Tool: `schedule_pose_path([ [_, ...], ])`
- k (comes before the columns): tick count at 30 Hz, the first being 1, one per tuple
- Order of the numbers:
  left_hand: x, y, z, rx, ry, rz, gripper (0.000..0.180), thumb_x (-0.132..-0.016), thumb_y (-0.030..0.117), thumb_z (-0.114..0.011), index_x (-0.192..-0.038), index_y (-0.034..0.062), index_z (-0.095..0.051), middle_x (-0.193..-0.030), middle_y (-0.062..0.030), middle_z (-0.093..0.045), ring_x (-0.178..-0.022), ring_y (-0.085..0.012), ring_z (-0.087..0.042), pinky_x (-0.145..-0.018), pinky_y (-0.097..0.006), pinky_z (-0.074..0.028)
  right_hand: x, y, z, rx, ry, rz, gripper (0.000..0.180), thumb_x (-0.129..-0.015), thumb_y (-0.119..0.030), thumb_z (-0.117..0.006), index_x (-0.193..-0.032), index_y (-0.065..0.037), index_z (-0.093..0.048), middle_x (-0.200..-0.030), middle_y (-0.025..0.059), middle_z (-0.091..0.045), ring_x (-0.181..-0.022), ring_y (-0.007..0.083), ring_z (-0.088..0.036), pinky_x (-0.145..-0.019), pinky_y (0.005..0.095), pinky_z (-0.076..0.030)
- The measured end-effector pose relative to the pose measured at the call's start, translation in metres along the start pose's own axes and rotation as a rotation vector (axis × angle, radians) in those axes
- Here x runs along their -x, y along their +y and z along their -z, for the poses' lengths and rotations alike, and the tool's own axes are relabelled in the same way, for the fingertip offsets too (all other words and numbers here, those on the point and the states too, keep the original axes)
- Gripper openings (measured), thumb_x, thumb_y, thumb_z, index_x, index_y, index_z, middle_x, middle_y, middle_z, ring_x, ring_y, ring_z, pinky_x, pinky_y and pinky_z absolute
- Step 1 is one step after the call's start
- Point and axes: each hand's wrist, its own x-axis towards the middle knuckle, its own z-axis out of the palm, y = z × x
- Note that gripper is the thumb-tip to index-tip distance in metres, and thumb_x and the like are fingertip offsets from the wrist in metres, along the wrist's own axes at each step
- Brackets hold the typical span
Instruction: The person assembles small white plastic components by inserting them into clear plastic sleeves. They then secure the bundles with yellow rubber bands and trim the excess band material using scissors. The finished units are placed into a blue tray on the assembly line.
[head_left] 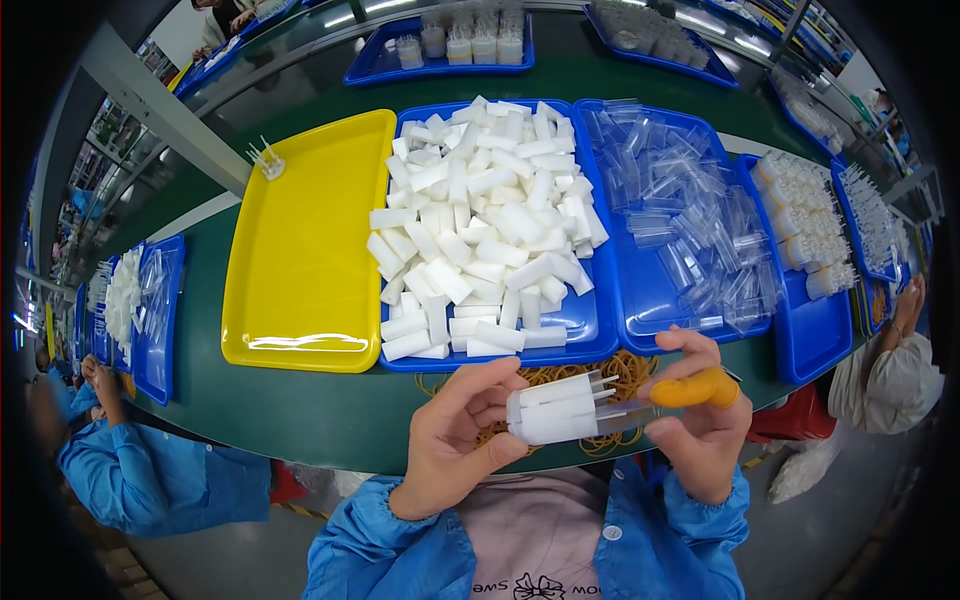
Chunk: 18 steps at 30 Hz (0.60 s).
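White bundle [556,411], lower centre: left hand [452,432] clamped on its left end, right hand [706,428] pinching clear plastic piece [627,414]. Probably light, squashy (plastic likely slick, bendable); hold bundle by sides.

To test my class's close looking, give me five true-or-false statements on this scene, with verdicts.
1. The yellow tray stands left of the white blocks. True.
2. The left grip holds a white bundle. True.
3. The orange finger cover is on the left grip. False: on the right grip.
4. The heaped clear plastic pieces lie in the yellow tray. False: in a blue tray.
5. Tan rubber bands lie on the green table. True.
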Motion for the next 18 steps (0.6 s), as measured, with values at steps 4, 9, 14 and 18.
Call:
schedule_pose_path([
  [4,0.001,-0.008,0.007,0.025,-0.086,-0.033,0.043,-0.075,-0.001,-0.073,-0.114,-0.0043,-0.054,-0.118,-0.0132,-0.047,-0.108,-0.0205,-0.053,-0.093,-0.034,-0.047,0.006,-0.003,-0.008,0.009,-0.019,0.012,0.026,-0.067,-0.015,-0.078,-0.088,-0.006,-0.067,-0.089,0.0042,-0.066,-0.110,0.0295,-0.052,-0.102,0.0530,-0.028],
  [9,0.004,-0.003,0.005,0.017,-0.116,-0.017,0.042,-0.071,-0.002,-0.076,-0.108,-0.0022,-0.057,-0.116,-0.0124,-0.048,-0.107,-0.0201,-0.053,-0.094,-0.034,-0.047,0.008,-0.006,-0.012,-0.007,-0.020,-0.006,0.024,-0.065,-0.011,-0.079,-0.085,-0.006,-0.068,-0.088,0.0038,-0.066,-0.109,0.0288,-0.053,-0.103,0.0526,-0.028],
  [14,0.005,-0.005,-0.001,-0.029,-0.127,-0.012,0.042,-0.069,-0.004,-0.077,-0.106,-0.0008,-0.057,-0.115,-0.0121,-0.048,-0.107,-0.0199,-0.053,-0.095,-0.035,-0.047,0.013,-0.007,-0.017,-0.040,0.000,0.008,0.022,-0.064,-0.010,-0.079,-0.084,-0.006,-0.070,-0.090,0.0040,-0.066,-0.108,0.0278,-0.053,-0.103,0.0494,-0.029],
  [18,0.009,-0.011,0.001,0.018,-0.105,-0.031,0.044,-0.067,-0.007,-0.077,-0.106,-0.0005,-0.056,-0.115,-0.0120,-0.048,-0.107,-0.0199,-0.053,-0.095,-0.036,-0.047,0.013,-0.006,-0.019,-0.018,-0.011,0.019,0.023,-0.064,-0.010,-0.079,-0.085,-0.007,-0.071,-0.092,0.0039,-0.066,-0.108,0.0268,-0.053,-0.103,0.0482,-0.029],
])
